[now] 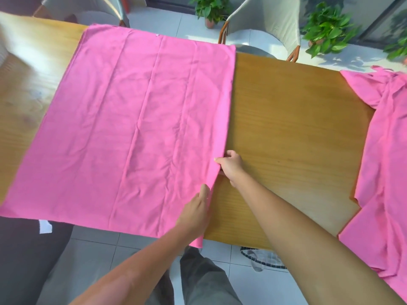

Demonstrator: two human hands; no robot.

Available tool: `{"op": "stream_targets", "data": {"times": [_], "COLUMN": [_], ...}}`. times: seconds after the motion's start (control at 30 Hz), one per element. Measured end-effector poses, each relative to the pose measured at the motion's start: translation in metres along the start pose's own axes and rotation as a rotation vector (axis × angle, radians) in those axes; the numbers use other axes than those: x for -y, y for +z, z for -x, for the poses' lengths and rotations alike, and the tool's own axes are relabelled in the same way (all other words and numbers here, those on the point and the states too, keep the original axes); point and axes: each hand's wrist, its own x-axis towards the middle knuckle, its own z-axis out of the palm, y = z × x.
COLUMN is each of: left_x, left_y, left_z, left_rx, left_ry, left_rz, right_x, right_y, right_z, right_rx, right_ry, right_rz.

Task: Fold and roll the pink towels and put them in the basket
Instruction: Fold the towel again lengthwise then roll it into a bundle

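Observation:
A large pink towel (123,119) lies spread flat across the wooden table (286,128), its near edge hanging slightly over the table's front. My right hand (230,165) pinches the towel's right edge, thumb on top and fingers under the cloth. My left hand (196,209) rests nearer the front corner of that same right edge, fingers straight on the fabric. A second pink towel (385,155) lies crumpled at the table's right end and drapes over the edge. A wire basket (262,258) shows partly on the floor under the table's front edge.
Two pale chairs (264,25) stand at the far side of the table. Potted green plants (328,29) sit on the tiled floor beyond. My legs in grey trousers (198,282) are below the table's front edge.

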Motion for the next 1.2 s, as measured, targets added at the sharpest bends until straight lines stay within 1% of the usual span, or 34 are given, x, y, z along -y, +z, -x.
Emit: {"op": "stream_targets", "data": {"times": [0.07, 0.1, 0.17, 0.23, 0.37, 0.5, 0.63, 0.8, 0.93, 1.03, 1.13, 1.2], "left_x": [0.006, 0.008, 0.01, 0.009, 0.004, 0.003, 0.002, -0.004, -0.004, -0.004, -0.001, 0.001], "left_y": [-0.006, -0.009, -0.015, -0.025, -0.053, -0.072, -0.082, -0.094, -0.108, -0.115, -0.118, -0.121], "left_z": [0.005, 0.007, 0.011, 0.014, 0.011, 0.007, -0.008, -0.049, -0.082, -0.1, -0.11, -0.114], "left_rx": [-0.001, -0.004, -0.005, 0.003, 0.038, 0.071, 0.124, 0.097, 0.156, 0.1, 0.032, 0.008], "left_ry": [0.035, 0.045, 0.06, 0.074, 0.102, 0.101, 0.015, -0.105, -0.196, -0.273, -0.342, -0.377], "left_rz": [-0.007, -0.021, -0.032, 0.005, 0.031, 0.006, 0.004, 0.011, -0.045, -0.017, 0.031, 0.047], "right_x": [0.021, 0.031, 0.052, 0.069, 0.092, 0.105, 0.121, 0.156, 0.186, 0.203, 0.219, 0.226], "right_y": [0.004, 0.005, 0.008, 0.009, 0.007, 0.006, 0.006, 0.005, 0.005, 0.004, 0.009, 0.016], "right_z": [-0.008, -0.012, -0.021, -0.033, -0.054, -0.068, -0.094, -0.155, -0.202, -0.225, -0.239, -0.241], "right_rx": [-0.072, -0.078, -0.057, -0.028, 0.074, 0.048, 0.04, 0.009, -0.023, -0.044, -0.046, -0.037], "right_ry": [-0.109, -0.164, -0.247, -0.29, -0.29, -0.273, -0.292, -0.366, -0.426, -0.476, -0.58, -0.659], "right_rz": [0.05, 0.098, 0.195, 0.289, 0.494, 0.588, 0.62, 0.589, 0.628, 0.634, 0.638, 0.688]}}
